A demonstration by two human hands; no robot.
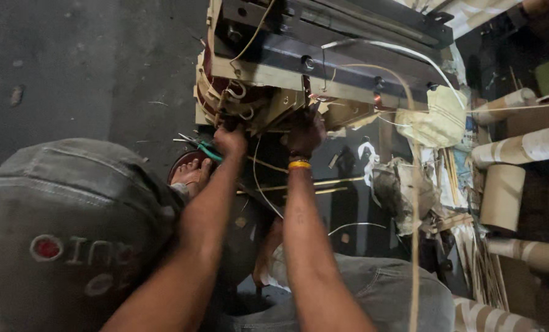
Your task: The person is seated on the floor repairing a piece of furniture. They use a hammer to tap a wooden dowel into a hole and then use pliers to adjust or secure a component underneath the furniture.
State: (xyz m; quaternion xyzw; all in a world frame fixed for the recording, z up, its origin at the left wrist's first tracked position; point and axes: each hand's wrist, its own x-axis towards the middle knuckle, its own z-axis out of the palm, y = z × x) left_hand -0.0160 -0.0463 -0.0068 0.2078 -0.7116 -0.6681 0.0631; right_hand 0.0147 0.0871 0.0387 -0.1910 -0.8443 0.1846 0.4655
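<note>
We stretch both arms to the coil (237, 98): left hand (230, 141) fisted below it, right hand (304, 132) gripping its edge.

Grey jeans (71, 215), a yellow wristband (299, 165), green-handled pliers (208, 149), a black-and-cream transformer (323, 55) with reddish-brown coils (210, 86), and at three o'clock tan-and-white striped paper rolls (520, 147).

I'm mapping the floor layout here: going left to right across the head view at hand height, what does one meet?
Bare dark floor → green-handled pliers → left hand → right hand with yellow wristband → crumpled cloth → cardboard tubes.
</note>
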